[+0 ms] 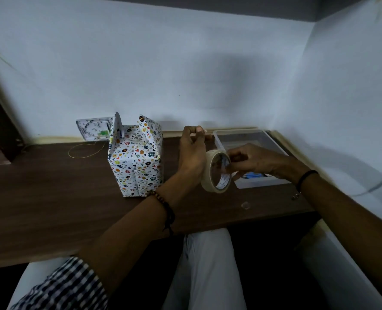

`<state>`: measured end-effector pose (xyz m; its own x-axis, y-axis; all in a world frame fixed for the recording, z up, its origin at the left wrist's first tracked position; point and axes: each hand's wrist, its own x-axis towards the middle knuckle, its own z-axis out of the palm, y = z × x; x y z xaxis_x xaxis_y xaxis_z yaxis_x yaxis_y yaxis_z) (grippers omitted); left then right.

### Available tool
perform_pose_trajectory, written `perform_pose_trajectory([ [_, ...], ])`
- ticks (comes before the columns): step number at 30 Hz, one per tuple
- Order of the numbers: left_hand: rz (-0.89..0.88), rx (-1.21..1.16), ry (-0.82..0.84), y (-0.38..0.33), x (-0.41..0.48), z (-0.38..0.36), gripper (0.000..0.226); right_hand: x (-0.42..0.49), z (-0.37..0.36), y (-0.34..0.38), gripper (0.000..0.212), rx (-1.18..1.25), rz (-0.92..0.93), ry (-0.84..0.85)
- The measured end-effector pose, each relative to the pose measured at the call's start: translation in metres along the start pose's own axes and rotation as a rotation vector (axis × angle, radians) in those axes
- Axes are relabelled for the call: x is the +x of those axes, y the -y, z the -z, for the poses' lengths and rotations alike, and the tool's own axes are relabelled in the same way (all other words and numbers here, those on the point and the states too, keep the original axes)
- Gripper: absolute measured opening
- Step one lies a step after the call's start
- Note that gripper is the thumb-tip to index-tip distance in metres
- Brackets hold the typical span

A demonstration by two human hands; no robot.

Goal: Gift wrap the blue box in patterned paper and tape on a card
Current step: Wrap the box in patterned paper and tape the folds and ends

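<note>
Checked blue-white sleeve nearest; left hand pinches the loose end of a beige tape roll, gripped by the right hand's curled fingers. Beside them, upright on the dark wooden table, stands a white egg-patterned wrapped box, top flaps unfolded.

Matt, dark wood-grain worktop; smooth, printed paper-wrapped box; clear, glossy plastic tray; pale, semi-translucent tape roll, smooth.

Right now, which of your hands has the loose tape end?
The left hand, the one with the beaded bracelet: it pinches the tape end above the tape roll. The right hand, wearing a black band, grips the roll itself.
</note>
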<state>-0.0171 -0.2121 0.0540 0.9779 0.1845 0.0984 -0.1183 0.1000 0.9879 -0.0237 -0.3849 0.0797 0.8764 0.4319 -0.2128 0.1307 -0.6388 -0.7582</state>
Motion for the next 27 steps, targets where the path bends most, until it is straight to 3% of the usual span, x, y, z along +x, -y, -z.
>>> perform_pose_trajectory([
  [2,-0.023,0.046,-0.037,-0.003,0.001,-0.001,0.02,0.002,0.002,-0.008,0.014,-0.01,0.023,-0.11],
  [7,-0.078,0.147,-0.066,-0.008,0.007,0.002,0.02,0.004,0.023,-0.03,0.016,0.001,-0.019,-0.406],
  [11,-0.03,0.137,0.009,-0.009,0.003,0.006,0.015,0.01,0.034,-0.06,0.016,-0.058,-0.196,-0.723],
  [15,0.065,0.106,0.088,-0.004,-0.002,0.009,0.015,0.019,0.032,-0.08,0.017,0.006,-0.354,-0.754],
  [21,0.107,0.082,0.168,-0.003,-0.009,0.012,0.022,0.027,0.024,-0.094,0.024,0.025,-0.445,-0.775],
  [24,0.113,0.041,0.197,-0.007,-0.013,0.012,0.024,0.028,0.026,-0.093,0.032,-0.201,-0.46,-0.773],
  [27,0.101,-0.004,0.224,-0.014,-0.018,0.014,0.025,0.023,0.027,-0.07,0.043,-0.386,-0.291,-0.81],
])
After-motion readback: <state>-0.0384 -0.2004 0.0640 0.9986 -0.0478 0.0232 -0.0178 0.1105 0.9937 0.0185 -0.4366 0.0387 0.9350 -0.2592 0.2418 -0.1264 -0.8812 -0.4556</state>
